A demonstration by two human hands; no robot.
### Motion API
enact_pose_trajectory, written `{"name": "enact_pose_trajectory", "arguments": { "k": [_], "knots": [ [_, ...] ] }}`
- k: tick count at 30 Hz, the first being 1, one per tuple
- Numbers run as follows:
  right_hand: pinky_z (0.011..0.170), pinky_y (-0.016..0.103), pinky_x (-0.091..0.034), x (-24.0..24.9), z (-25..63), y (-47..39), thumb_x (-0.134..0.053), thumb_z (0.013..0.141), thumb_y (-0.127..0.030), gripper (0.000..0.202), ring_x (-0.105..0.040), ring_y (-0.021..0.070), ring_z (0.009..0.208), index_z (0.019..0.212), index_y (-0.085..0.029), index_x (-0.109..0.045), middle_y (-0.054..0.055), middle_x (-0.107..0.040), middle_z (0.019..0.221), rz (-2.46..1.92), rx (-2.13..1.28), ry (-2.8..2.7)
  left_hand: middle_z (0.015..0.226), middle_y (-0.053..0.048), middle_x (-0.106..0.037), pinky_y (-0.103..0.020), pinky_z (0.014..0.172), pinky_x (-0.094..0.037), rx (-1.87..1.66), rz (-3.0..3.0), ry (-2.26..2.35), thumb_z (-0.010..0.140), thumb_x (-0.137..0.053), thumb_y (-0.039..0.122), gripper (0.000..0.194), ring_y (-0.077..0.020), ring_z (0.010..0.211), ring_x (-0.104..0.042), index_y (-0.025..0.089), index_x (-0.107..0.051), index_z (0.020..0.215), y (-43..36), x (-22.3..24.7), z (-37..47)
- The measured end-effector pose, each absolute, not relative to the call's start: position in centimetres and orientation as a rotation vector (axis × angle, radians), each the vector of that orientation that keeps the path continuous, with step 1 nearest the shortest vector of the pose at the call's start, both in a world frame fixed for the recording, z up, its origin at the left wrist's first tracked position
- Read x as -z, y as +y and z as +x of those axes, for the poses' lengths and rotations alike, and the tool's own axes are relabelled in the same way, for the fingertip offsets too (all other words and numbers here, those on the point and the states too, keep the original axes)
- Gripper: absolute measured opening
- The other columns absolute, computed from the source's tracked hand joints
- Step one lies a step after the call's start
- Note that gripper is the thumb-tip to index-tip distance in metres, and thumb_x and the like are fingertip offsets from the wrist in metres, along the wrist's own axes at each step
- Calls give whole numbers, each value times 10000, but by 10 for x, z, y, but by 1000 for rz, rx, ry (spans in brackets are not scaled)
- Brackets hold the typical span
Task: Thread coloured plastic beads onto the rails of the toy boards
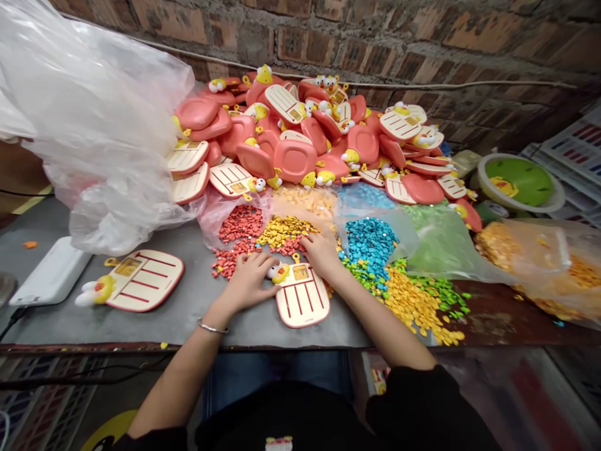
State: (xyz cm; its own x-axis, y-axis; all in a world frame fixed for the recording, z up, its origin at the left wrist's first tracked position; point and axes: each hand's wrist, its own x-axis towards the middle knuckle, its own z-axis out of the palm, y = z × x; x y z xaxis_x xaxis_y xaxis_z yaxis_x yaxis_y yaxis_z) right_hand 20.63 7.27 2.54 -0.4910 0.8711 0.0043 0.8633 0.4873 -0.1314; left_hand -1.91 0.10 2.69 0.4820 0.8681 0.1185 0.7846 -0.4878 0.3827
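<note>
A cream board with red slots and a red rim [303, 300] lies flat in front of me, a yellow-and-white character head at its top left. My left hand [248, 279] is open beside it, thumb at the board's left edge and fingers over small red pieces [228, 258]. Beyond the board's upper right corner, my right hand [323, 254] reaches into small red and yellow pieces [284, 232]. Its fingers are bent together at the tips; what they hold, if anything, is too small to make out. Another such board [148, 282] lies to the left.
A heap of pink-backed boards [293, 160] rests against the brick wall [328, 47]. Blue pieces [369, 241], yellow pieces [408, 297] and green pieces [446, 291] spread right. A clear plastic bag [117, 125] and a white power bank [49, 272] are left; a green basin [519, 178] stands right.
</note>
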Motion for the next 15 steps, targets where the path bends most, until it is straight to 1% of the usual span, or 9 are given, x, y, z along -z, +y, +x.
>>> {"name": "enact_pose_trajectory", "arguments": {
  "k": [2,4,6,8,11,13,15],
  "knots": [
    [867,364,-429,-21,206,78,-473,941,-159,194,-550,269,1025,1033,-145,-643,158,-633,1070,-1498,-176,-2675,1220,-87,-632,-431,896,-293,-404,2443,1406,789,-682,528,515,-294,1126,-534,229,-536,1183,1,-25,-19],
    [872,351,-424,-17,209,75,-478,934,-151,161,-545,252,1010,975,-151,-634,143,-633,1043,-1442,-263,-2616,1235,-95,-623,-439,910,-284,-390,2431,1414,774,-697,555,584,-304,1145,-527,221,-513,1217,1,-22,-18],
    [849,337,-439,-16,216,69,-503,914,-146,113,-555,229,960,930,-165,-613,111,-630,990,-1359,-424,-2460,1240,-91,-620,-437,915,-283,-370,2415,1423,801,-685,532,557,-299,1148,-530,216,-507,1224,2,-19,-17],
    [800,319,-464,-17,225,62,-521,907,-173,77,-570,207,908,922,-182,-595,76,-618,947,-1250,-622,-2233,1243,-80,-620,-433,911,-287,-344,2397,1433,855,-648,473,468,-284,1146,-536,219,-512,1224,3,-17,-15],
    [774,312,-488,-21,240,50,-518,913,-218,90,-591,193,901,897,-201,-606,58,-612,945,-1116,-855,-1987,1286,-85,-604,-438,916,-288,-346,2388,1487,915,-583,374,346,-278,1174,-526,231,-530,1225,5,-15,-14],
    [784,322,-492,-24,247,42,-542,902,-230,96,-606,197,907,867,-203,-627,59,-628,948,-1100,-922,-1944,1347,-102,-566,-452,942,-279,-391,2400,1516,919,-569,357,351,-289,1226,-494,234,-529,1246,6,-15,-14],
    [784,330,-492,-25,252,35,-574,891,-238,87,-619,204,908,865,-201,-648,63,-650,947,-1125,-921,-1953,1414,-117,-509,-465,990,-259,-429,2422,1453,897,-593,413,443,-301,1289,-444,236,-502,1292,5,-17,-16]
  ]
}}
